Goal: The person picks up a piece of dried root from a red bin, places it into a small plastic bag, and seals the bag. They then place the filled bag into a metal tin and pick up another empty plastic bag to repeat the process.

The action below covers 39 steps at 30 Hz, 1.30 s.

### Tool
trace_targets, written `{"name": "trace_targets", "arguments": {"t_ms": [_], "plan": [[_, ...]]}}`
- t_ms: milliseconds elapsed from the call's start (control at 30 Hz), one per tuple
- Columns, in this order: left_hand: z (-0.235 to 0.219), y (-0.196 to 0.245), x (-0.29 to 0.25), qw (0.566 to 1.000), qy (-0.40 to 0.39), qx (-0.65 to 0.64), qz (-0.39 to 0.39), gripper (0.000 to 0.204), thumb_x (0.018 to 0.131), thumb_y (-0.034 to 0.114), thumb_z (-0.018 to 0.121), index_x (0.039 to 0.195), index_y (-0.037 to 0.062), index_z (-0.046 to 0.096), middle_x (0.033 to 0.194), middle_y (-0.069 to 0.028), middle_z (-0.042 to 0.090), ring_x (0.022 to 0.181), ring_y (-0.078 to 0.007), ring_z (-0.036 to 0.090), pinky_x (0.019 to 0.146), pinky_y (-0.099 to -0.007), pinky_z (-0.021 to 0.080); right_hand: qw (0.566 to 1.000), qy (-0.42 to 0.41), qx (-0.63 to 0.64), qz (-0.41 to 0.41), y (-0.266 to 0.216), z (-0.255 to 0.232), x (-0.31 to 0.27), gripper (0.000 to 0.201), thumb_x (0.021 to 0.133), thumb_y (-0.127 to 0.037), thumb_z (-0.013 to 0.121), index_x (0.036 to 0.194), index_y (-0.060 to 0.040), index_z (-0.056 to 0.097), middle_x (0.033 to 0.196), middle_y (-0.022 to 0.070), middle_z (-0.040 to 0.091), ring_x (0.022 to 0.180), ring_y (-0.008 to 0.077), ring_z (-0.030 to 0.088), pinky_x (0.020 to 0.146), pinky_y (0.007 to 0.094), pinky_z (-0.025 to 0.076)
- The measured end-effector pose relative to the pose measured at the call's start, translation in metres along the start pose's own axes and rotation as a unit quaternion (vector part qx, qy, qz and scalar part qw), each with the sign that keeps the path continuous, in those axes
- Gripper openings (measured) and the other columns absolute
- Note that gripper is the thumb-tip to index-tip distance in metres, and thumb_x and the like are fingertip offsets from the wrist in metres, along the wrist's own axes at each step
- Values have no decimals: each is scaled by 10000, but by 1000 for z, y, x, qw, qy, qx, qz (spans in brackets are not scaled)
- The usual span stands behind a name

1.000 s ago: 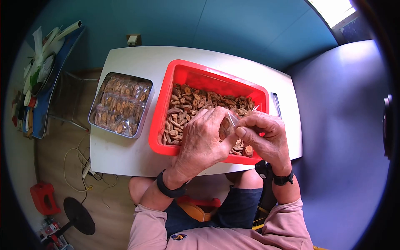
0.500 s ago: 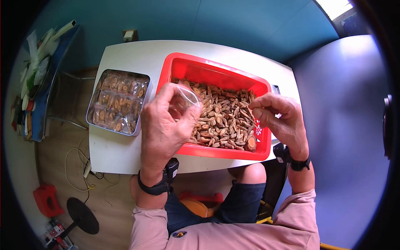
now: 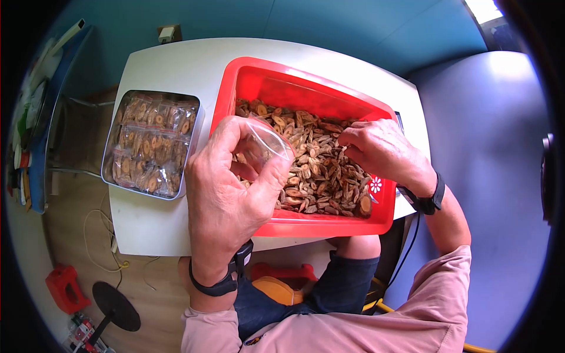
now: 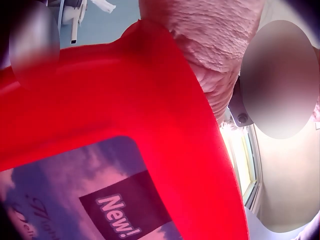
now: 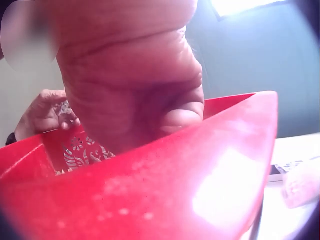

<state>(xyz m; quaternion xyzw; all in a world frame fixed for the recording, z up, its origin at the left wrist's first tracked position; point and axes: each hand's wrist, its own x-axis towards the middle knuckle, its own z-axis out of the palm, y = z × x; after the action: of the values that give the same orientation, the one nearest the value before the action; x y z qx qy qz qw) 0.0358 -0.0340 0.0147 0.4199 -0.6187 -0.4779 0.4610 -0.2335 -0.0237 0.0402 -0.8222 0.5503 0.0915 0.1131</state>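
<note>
My left hand (image 3: 220, 182) holds a small clear zip bag (image 3: 265, 138) between thumb and fingers, its mouth spread, over the left part of a red plastic basket (image 3: 335, 226). Brown dried root slices (image 3: 318, 191) heap in the basket. On the right side my right hand (image 3: 385, 150) reaches in over the basket's rim, its bent fingertips at the slices; I cannot tell whether they pinch one. In the right wrist view, the basket's wall hides those fingertips. The left wrist view shows mostly the basket's red outside and a printed label (image 4: 125, 212).
Left of the basket, a metal tin (image 3: 200, 126) holds rows of filled slice bags (image 3: 156, 141). Both stand on a white table (image 3: 153, 232) against a blue-green wall. A large bluish-grey surface (image 3: 477, 153) lies to the right. Cables (image 3: 88, 241) lie on the floor at left.
My hands, together at the bag a second ago, have come apart. The left has moved left with the bag, its mouth now spread; the right has moved right and into the basket.
</note>
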Motion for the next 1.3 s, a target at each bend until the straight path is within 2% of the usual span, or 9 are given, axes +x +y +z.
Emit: {"name": "trace_targets", "arguments": {"t_ms": [233, 733, 967, 1033, 1067, 1167, 1233, 1267, 1300], "plan": [[-2, -2, 0, 1000, -13, -20, -1, 222, 824, 66, 759, 986, 13, 616, 926, -15, 619, 752, -46, 558, 625, -193, 488, 997, -71, -28, 9, 4, 2, 10, 177, 777, -127, 730, 921, -32, 689, 856, 144, 676, 865, 341, 663, 749, 440, 521], [-1, -3, 0, 1000, -12, -19, -14, 226, 822, 55, 757, 993, 16, 614, 995, -34, 629, 764, -43, 562, 643, -187, 505, 999, -14, 1, -38, 14, 14, 4, 164, 755, -87, 729, 909, -50, 686, 850, 122, 635, 830, 332, 649, 705, 449, 518], [1, -3, 1, 1000, -14, -5, -17, 230, 822, 59, 759, 996, 18, 614, 997, -32, 628, 765, -43, 563, 647, -185, 506, 999, -46, 3, -27, 13, 16, 4, 140, 784, -108, 717, 857, -23, 633, 882, 140, 643, 878, 333, 658, 723, 447, 534], [5, -3, 2, 999, 27, -25, -2, 158, 810, 78, 750, 897, 46, 622, 738, -15, 631, 634, -97, 584, 559, -257, 474, 998, -53, -5, -38, 14, 16, 4, 143, 792, -115, 716, 857, -23, 627, 882, 143, 639, 853, 341, 654, 709, 448, 530], [5, -3, 2, 999, 27, -25, -2, 158, 810, 78, 750, 897, 46, 622, 738, -15, 631, 634, -97, 584, 559, -257, 474, 998, -52, -5, -38, 13, 15, 4, 143, 792, -115, 716, 857, -23, 627, 882, 143, 639, 853, 341, 654, 709, 448, 530], [4, -2, 1, 999, 29, -28, -1, 160, 810, 79, 750, 900, 46, 622, 740, -17, 635, 634, -100, 586, 559, -258, 472, 998, -28, 17, -50, 14, 11, 0, 144, 772, -87, 723, 832, -19, 611, 850, 150, 640, 826, 356, 645, 690, 453, 518], [1, -2, 0, 1000, -10, 0, -13, 232, 816, 67, 765, 986, 18, 614, 949, -15, 618, 749, -48, 562, 630, -192, 492, 990, 15, 127, -52, 19, 10, -5, 142, 766, -40, 727, 840, -9, 609, 777, 132, 621, 770, 306, 661, 652, 413, 510], [1, -1, 0, 1000, -11, -3, -11, 232, 816, 67, 765, 986, 18, 614, 949, -15, 618, 749, -48, 562, 630, -192, 492, 991, 15, 124, -49, 19, 8, -8, 142, 766, -40, 727, 840, -9, 609, 777, 132, 621, 770, 306, 661, 652, 413, 510], [1, 0, -1, 1000, -12, 4, -12, 230, 816, 68, 765, 984, 20, 615, 934, -13, 618, 745, -51, 565, 627, -196, 488, 974, 22, 225, 12, 17, 6, -13, 139, 772, -23, 729, 847, -7, 613, 752, 104, 616, 743, 253, 660, 629, 381, 500]]}}
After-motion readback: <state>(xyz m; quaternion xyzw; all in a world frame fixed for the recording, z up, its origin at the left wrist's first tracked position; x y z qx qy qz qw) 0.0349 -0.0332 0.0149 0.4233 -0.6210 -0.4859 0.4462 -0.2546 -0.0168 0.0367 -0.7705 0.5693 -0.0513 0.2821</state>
